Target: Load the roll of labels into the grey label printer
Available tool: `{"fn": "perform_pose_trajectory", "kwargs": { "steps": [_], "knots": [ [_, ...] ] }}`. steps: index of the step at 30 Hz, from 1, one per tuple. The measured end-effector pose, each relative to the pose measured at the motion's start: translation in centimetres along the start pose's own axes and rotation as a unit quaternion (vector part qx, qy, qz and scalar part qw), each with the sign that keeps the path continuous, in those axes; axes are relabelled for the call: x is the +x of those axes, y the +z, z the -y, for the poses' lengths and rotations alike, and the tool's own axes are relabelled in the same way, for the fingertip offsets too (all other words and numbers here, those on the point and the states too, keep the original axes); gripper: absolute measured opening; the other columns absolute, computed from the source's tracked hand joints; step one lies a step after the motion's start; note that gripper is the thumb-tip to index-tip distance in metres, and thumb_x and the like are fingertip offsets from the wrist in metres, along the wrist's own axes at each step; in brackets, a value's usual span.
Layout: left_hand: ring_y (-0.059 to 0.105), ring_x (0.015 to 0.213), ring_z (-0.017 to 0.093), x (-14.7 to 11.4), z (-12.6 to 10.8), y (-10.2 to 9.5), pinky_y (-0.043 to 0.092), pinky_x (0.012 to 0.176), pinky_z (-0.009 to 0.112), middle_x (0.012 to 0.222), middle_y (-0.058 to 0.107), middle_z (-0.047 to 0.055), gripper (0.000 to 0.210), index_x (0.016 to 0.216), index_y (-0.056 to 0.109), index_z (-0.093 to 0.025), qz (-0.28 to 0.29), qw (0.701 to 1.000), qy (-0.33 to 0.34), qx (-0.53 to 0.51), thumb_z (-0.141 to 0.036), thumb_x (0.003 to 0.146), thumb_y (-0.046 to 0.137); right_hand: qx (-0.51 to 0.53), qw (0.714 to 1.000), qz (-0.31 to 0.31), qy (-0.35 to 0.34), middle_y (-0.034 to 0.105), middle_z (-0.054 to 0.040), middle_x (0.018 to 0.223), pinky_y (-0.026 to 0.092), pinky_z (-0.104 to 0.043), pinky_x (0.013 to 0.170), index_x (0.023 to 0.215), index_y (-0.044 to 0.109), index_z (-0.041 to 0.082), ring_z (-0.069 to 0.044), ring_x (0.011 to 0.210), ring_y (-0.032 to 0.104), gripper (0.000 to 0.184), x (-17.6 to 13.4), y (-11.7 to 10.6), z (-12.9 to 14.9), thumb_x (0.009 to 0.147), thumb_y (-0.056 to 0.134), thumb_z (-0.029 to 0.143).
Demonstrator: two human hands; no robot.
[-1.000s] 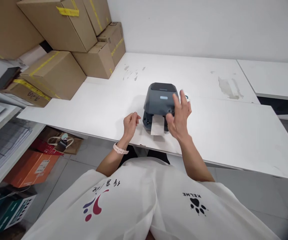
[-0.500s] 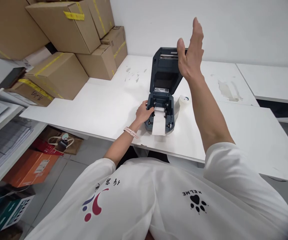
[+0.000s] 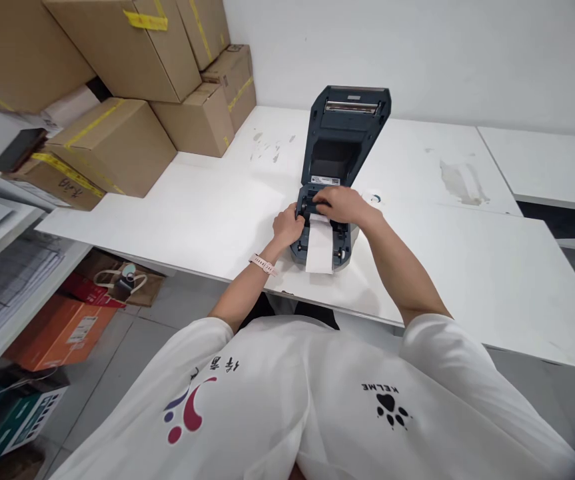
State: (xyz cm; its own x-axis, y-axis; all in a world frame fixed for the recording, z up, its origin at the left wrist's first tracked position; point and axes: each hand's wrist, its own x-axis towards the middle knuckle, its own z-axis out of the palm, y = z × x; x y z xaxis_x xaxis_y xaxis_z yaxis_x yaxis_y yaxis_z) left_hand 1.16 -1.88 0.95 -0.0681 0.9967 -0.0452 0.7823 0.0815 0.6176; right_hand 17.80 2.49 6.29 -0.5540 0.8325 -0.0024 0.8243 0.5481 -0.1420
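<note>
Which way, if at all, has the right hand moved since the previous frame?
Yes. Judged against the printer base, the right hand has moved down and left in the picture, from the raised lid's upper right corner to the base's interior.

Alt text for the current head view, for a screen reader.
Dark printer with its lid raised on a white table, a person's left hand on its left edge and right hand over its interior. A white paper strip extends toward the person; cardboard boxes are stacked at left.
</note>
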Motion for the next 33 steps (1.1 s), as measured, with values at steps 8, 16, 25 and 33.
{"fn": "perform_pose_trajectory", "kwargs": {
  "steps": [8,16,25,33],
  "knots": [
    [0.066,0.116,0.028,-0.4,0.1,-0.1,0.048,0.097,0.039,0.121,0.074,0.005,0.052,0.137,0.059,-0.028,-0.006,0.999,-0.021,-0.045,-0.021,0.087,0.047,0.04,0.985,0.15,-0.071,0.077,-0.0076,0.106,0.051,-0.033,0.074,0.125,0.071,0.023,-0.024,0.09,0.071,0.039,0.9,0.5,0.1,0.088,0.059,0.027],
    [0.067,0.111,0.03,-0.3,0.4,0.0,0.048,0.096,0.042,0.122,0.074,0.008,0.054,0.139,0.059,-0.023,-0.007,0.997,-0.001,-0.077,-0.02,0.086,0.045,0.381,0.925,-0.006,-0.002,0.073,-0.0049,0.119,0.053,-0.044,0.095,0.117,0.074,0.032,-0.029,0.106,0.066,0.051,-12.7,-3.1,-6.1,0.076,0.076,0.062],
    [0.067,0.111,0.028,-0.3,0.5,0.3,0.048,0.096,0.039,0.121,0.075,0.005,0.055,0.137,0.06,-0.025,-0.015,0.995,-0.007,-0.098,-0.019,0.084,0.047,0.451,0.869,-0.048,0.197,0.072,-0.0102,0.122,0.051,-0.054,0.102,0.107,0.075,0.026,-0.031,0.11,0.066,0.06,-15.6,4.9,-12.4,0.06,0.088,0.061],
    [0.068,0.106,0.029,-0.3,0.1,0.1,0.049,0.093,0.04,0.115,0.076,0.006,0.055,0.135,0.063,-0.024,-0.019,0.997,-0.011,-0.073,-0.017,0.082,0.047,0.525,0.815,-0.175,0.175,0.064,-0.0085,0.137,0.049,-0.045,0.109,0.131,0.061,0.031,-0.028,0.133,0.057,0.084,-10.3,5.1,-16.6,0.055,0.093,0.042]
  ]
}}
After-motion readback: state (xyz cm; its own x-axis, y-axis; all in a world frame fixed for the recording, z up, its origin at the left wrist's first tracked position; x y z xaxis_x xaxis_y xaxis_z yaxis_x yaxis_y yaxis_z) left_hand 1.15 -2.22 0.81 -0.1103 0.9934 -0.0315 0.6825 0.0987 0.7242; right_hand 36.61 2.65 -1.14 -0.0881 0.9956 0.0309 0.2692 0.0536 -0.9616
